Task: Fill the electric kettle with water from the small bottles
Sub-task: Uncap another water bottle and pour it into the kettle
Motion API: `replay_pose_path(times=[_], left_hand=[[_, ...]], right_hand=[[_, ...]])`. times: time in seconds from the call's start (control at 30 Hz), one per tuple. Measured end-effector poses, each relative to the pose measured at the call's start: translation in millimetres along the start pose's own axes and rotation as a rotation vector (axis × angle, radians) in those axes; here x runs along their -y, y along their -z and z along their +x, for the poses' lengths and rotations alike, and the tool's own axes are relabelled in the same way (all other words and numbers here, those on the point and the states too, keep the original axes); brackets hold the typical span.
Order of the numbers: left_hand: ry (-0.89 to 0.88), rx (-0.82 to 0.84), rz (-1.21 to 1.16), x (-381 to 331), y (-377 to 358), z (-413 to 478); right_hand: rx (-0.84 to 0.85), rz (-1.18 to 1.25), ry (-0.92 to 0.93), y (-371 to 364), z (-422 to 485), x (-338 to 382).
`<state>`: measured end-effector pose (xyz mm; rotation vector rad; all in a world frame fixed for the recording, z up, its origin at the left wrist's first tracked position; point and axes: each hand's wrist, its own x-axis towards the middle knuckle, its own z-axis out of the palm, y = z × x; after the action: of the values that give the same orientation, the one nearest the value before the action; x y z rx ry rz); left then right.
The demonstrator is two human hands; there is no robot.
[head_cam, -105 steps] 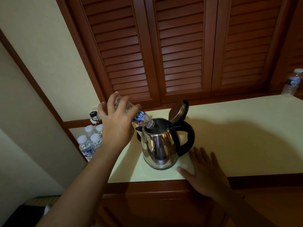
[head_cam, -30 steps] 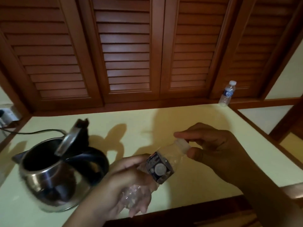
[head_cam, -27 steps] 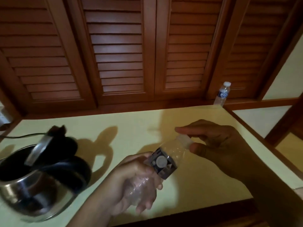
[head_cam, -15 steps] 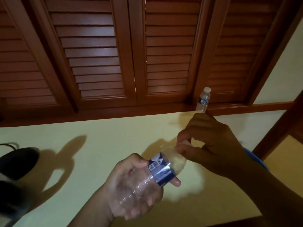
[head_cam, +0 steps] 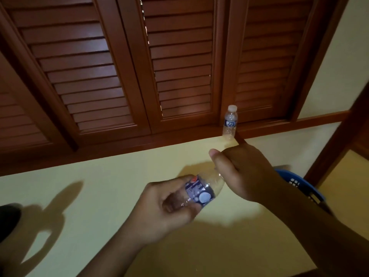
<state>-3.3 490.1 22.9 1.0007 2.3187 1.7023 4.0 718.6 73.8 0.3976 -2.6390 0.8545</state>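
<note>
Pour over; spent bottle (head_cam: 201, 190), so I need another.
Left hand (head_cam: 169, 204) grips its body; right hand (head_cam: 243, 172) now wraps the neck.

Above the pale yellow counter (head_cam: 99, 196), the left hand (head_cam: 165, 208) grips a small clear bottle (head_cam: 201, 189) while the right hand (head_cam: 243, 174) closes round its neck, another capped bottle (head_cam: 230, 122) standing by the louvred doors (head_cam: 123, 66).

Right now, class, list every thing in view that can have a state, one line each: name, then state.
Held bottle: tilted, looks empty, cap end hidden.
Left hand: grips the held bottle's body.
Right hand: curled round its cap end.
Back bottle: upright, capped, on the counter.
Louvred doors: closed.
Kettle: mostly out of frame, cannot tell.
</note>
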Motion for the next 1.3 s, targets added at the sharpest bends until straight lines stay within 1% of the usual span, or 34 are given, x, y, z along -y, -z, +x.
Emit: replay_pose_path(times=[0.03, 0.07, 0.1, 0.13, 0.17, 0.2, 0.23, 0.27, 0.3, 0.37, 0.43, 0.5, 0.6, 0.73, 0.8, 0.87, 0.93, 1.03, 1.1, 1.2, 1.3], left_hand=[[-0.09, -0.096, 0.216, 5, -4, 2], [-0.165, -0.185, 0.41, 11, -10, 4], [-0.226, -0.257, 0.543, 15, -16, 6], [-0.266, -0.299, 0.616, 18, -22, 9], [-0.272, -0.315, 0.651, 19, -29, 12], [-0.245, -0.302, 0.649, 19, -33, 16], [-0.192, -0.266, 0.626, 20, -35, 20], [-0.123, -0.2, 0.595, 21, -36, 24], [-0.073, -0.119, 0.566, 22, -38, 27], [-0.021, 0.009, 0.501, 22, -41, 31], [0.014, 0.07, 0.408, 21, -45, 37], [0.021, 0.064, 0.346, 20, -46, 42], [0.0, 0.016, 0.379, 20, -46, 49], [0.028, 0.044, 0.378, 20, -51, 57], [0.067, 0.054, 0.336, 22, -55, 62], [0.11, 0.051, 0.266, 26, -56, 70], [0.14, 0.014, 0.197, 33, -57, 84], [0.177, -0.123, 0.13, 50, -63, 115], [0.2, -0.191, 0.143, 65, -69, 140], [0.252, -0.23, 0.2, 91, -75, 176], [0.287, -0.254, 0.215, 114, -77, 203]], right_hand=[[0.075, 0.023, -0.082, -1, -2, -7], [0.033, -0.002, -0.083, -2, -3, -15], [0.025, 0.008, -0.127, 0, -3, -18], [-0.023, -0.03, -0.149, 4, -2, -17], [-0.056, -0.059, -0.213, 6, -4, -22], [-0.019, -0.062, -0.28, 7, -6, -26], [-0.033, -0.062, -0.283, 7, -8, -30], [-0.069, -0.044, -0.284, 12, -9, -30], [-0.139, -0.017, -0.269, 14, -12, -34], [-0.23, 0.007, -0.275, 15, -14, -43], [-0.271, 0.01, -0.252, 15, -14, -52], [-0.26, 0.025, -0.205, 15, -15, -59], [-0.192, 0.06, -0.143, 19, -19, -71], [-0.134, 0.189, -0.061, 21, -23, -78], [-0.136, 0.28, -0.092, 19, -21, -81], [-0.155, 0.429, -0.197, 12, -17, -86], [-0.168, 0.505, -0.299, -3, -15, -98], [-0.127, 0.425, -0.406, -37, -12, -118], [-0.08, 0.302, -0.452, -58, -6, -133], [-0.012, 0.068, -0.464, -81, 4, -159], [0.021, -0.082, -0.452, -95, 7, -175]])
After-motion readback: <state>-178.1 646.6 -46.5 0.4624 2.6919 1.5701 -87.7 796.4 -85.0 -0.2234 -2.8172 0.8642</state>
